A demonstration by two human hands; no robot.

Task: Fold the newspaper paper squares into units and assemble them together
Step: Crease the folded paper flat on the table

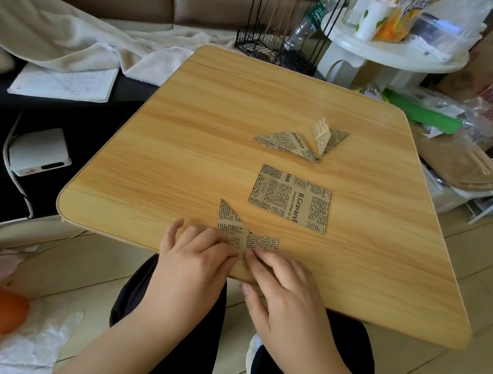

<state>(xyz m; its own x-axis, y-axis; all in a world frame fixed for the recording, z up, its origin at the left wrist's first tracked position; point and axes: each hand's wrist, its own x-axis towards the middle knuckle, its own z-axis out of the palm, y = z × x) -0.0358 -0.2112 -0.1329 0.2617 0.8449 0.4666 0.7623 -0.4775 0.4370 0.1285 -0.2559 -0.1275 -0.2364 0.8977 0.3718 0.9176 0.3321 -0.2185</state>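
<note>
On the wooden table (183,135), near its front edge, lies a partly folded newspaper-print piece (235,227), with one pointed flap toward the back left and one strip to the right. My left hand (192,261) and my right hand (282,290) press their fingertips on its near corner, side by side. A flat unfolded newspaper square (290,198) lies just behind and to the right. Farther back rest two folded units: a long triangular one (287,143) and a smaller one (327,136) with a raised flap, touching at their tips.
A black wire rack (275,44) and a white round stand (392,52) with packets stand behind the table. A sofa with a pale blanket (71,31) and a notebook (65,82) lies left. A white box (38,150) with cable sits on the floor. Bags clutter the right side.
</note>
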